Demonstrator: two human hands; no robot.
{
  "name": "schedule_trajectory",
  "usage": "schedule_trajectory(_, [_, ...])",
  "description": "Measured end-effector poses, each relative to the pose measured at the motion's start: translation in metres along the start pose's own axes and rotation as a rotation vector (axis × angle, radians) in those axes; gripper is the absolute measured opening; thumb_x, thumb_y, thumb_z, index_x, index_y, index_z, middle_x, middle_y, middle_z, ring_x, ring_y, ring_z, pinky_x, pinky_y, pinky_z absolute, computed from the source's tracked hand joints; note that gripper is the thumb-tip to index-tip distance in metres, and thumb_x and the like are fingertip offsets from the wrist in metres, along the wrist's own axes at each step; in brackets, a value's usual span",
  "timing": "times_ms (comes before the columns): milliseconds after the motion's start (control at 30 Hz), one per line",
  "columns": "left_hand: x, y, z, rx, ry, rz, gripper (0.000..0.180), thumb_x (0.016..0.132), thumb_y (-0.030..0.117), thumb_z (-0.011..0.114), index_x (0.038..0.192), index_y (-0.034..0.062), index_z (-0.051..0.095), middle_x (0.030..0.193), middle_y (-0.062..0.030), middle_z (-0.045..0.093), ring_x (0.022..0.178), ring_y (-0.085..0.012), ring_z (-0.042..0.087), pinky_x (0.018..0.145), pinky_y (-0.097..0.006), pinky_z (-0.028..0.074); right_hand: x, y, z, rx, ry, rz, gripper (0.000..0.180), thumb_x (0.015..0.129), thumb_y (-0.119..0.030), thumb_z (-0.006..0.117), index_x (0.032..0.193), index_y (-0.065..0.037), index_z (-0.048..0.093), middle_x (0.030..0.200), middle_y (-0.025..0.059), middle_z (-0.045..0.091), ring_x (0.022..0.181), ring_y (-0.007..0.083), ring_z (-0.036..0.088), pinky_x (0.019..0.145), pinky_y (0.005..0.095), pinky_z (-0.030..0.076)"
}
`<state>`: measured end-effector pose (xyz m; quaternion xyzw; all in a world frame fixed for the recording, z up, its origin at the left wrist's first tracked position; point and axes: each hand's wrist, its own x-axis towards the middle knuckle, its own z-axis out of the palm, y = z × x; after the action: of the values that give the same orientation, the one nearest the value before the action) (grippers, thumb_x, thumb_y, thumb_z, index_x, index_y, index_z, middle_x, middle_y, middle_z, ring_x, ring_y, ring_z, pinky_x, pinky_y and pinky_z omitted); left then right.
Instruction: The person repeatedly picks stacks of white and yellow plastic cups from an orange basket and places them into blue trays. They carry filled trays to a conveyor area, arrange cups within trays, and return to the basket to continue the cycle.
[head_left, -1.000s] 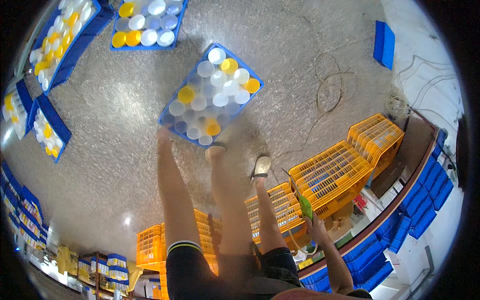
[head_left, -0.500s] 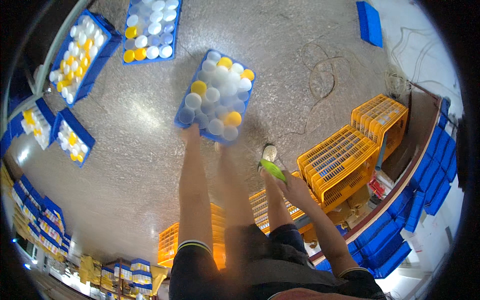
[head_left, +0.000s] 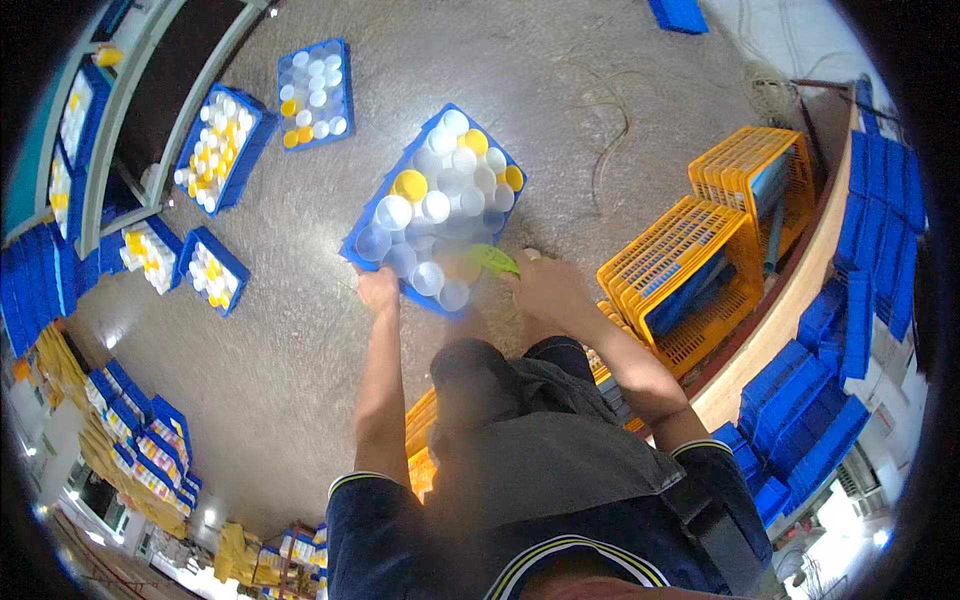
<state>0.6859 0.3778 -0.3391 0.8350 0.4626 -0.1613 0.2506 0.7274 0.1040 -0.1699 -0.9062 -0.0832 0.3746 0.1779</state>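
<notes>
My left hand point(head_left: 378, 289) is closed on the near left corner of a blue crate point(head_left: 350, 243). Translucent white and yellow round cups or lids point(head_left: 436, 207) fill this crate, and a blur lies over its near part. My right hand point(head_left: 545, 290) is closed around one end of a bright green, narrow object point(head_left: 496, 260), whose kind I cannot make out. That object's far end reaches over the near right side of the crate, in front of the cups. Whether it touches them, I cannot tell.
More filled blue crates point(head_left: 312, 138) stand on the floor to the left. Yellow slatted crates point(head_left: 668, 270) are stacked to the right, beside a ledge holding stacked blue crates point(head_left: 790, 400). A thin cable point(head_left: 610, 140) lies on the floor at the far right.
My right hand has brought the green object from beside my leg up and left to the crate. My left hand still grips the crate. The view has shifted, showing more of my body.
</notes>
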Motion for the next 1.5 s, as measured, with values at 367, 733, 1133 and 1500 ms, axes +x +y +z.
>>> schedule_trajectory(367, [-0.161,0.008,-0.048,-0.259,-0.137,0.067,0.044,0.076,0.013,0.069,0.119,0.0031,0.062,0.104,-0.0197,0.071,0.094,-0.0331,0.068,0.085,-0.042,0.050,-0.124,0.126,-0.052,0.106,0.107,0.246,0.039,0.095,-0.036,0.050,0.111,-0.004,0.064,0.095,0.0251,0.069,0.095,0.0425,0.065,0.084,0.0510,0.051])
schedule_trajectory(733, [-0.201,0.002,-0.043,-0.210,-0.066,0.257,0.034,0.078,0.018,0.071,0.106,-0.0014,0.066,0.095,-0.0207,0.072,0.090,-0.0346,0.070,0.081,-0.042,0.051,-0.144,0.200,-0.084,0.118,0.377,0.236,0.043,0.096,-0.040,0.050,0.109,-0.002,0.065,0.097,0.0269,0.067,0.098,0.0446,0.063,0.086,0.0527,0.048])
schedule_trajectory(1133, [-0.217,0.003,-0.054,-0.101,0.008,0.343,0.055,0.078,0.021,0.067,0.128,0.0010,0.054,0.100,-0.0251,0.069,0.099,-0.0453,0.064,0.087,-0.049,0.049,-0.152,0.177,-0.090,-0.005,0.243,0.190,0.045,0.097,-0.042,0.047,0.121,-0.007,0.063,0.105,0.0238,0.068,0.104,0.0403,0.063,0.090,0.0496,0.048])
schedule_trajectory(1500, [-0.212,0.016,-0.046,-0.098,0.065,0.343,0.062,0.077,0.025,0.067,0.134,0.0088,0.050,0.100,-0.0264,0.069,0.099,-0.0426,0.065,0.087,-0.049,0.050,-0.155,0.167,-0.105,0.062,0.200,0.162,0.045,0.096,-0.042,0.048,0.119,-0.007,0.064,0.108,0.0232,0.068,0.106,0.0399,0.063,0.092,0.0492,0.047])
